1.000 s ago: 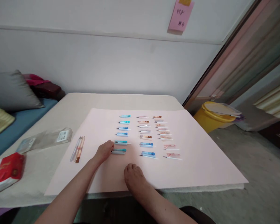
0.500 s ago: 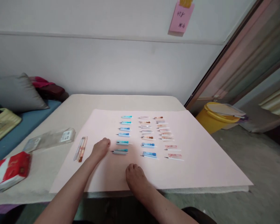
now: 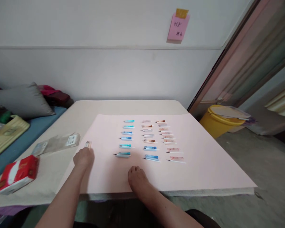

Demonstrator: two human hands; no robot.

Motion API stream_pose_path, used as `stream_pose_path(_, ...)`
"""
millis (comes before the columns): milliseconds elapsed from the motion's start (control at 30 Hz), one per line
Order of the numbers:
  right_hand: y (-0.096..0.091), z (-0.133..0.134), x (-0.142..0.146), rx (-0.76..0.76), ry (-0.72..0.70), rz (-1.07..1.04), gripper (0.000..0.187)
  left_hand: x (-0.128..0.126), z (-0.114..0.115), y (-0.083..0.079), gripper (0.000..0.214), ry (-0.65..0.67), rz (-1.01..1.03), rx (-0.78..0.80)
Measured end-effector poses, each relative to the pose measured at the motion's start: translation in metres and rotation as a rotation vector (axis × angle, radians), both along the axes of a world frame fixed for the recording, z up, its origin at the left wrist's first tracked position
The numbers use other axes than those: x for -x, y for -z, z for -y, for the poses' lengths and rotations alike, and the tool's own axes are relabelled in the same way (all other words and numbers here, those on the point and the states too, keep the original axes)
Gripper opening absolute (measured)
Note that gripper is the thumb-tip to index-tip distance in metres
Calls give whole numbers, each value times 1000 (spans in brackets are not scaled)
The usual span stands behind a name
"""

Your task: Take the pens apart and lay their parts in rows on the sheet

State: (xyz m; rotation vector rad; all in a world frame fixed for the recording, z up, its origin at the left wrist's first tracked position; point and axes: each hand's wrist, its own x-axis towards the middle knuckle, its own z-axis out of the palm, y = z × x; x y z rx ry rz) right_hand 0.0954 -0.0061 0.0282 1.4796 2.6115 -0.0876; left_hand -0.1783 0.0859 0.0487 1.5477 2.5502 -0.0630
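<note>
Pens (image 3: 88, 144) lie at the pink sheet's (image 3: 204, 164) left edge, long axis pointing toward the wall (image 3: 109, 72). The left hand (image 3: 84, 157) covers their near ends, grip unclear. The right hand (image 3: 136, 177) rests loose and empty on the sheet, which lies on a beige bench (image 3: 123, 106).

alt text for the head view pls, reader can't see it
A person's left hand covers a few loose pens at the left edge of a pink sheet; right hand rests curled on the sheet before three columns of small pens.
</note>
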Motion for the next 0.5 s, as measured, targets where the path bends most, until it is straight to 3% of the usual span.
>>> stream_pose_path(100,-2,2,-1,-20,-9,11,28,1,-3,-4,36,-57,91,-30)
stream_pose_path(267,-6,4,-2,-12,-13,-16,27,-3,-8,-16,26,-128,495,-71)
stream_pose_path(400,-14,1,-6,115,44,-152,27,-50,15,-20,31,-87,738,-169)
stream_pose_path(500,-26,-4,-9,378,154,-613,19,-97,46,-20,25,-168,1348,-187)
